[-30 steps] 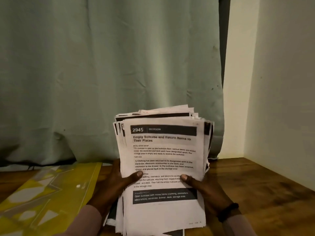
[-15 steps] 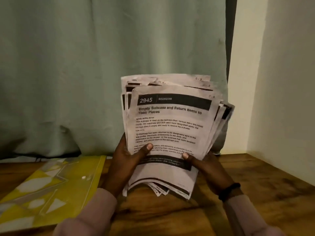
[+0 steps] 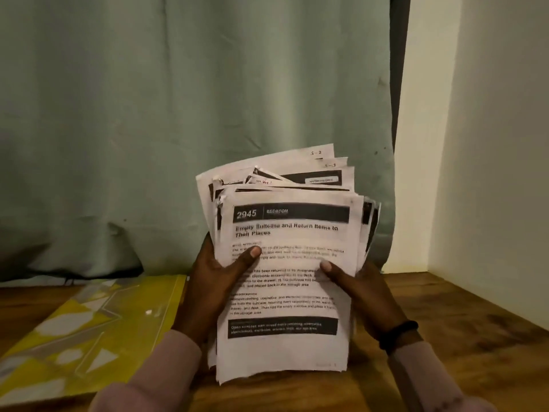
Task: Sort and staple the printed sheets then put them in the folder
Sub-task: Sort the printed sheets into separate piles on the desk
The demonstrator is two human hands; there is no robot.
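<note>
While both hands grip the printed sheets (image 3: 285, 281): squaring step.
I judge left hand (image 3: 214, 281) and right hand (image 3: 361, 288), thumbs clamped on top, should tap edges flush; folder (image 3: 89, 331) waits at 9 o'clock.

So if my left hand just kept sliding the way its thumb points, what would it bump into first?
Your left hand points its thumb rightward across the stack of sheets, so it would probably meet your right hand thumb first.
</note>
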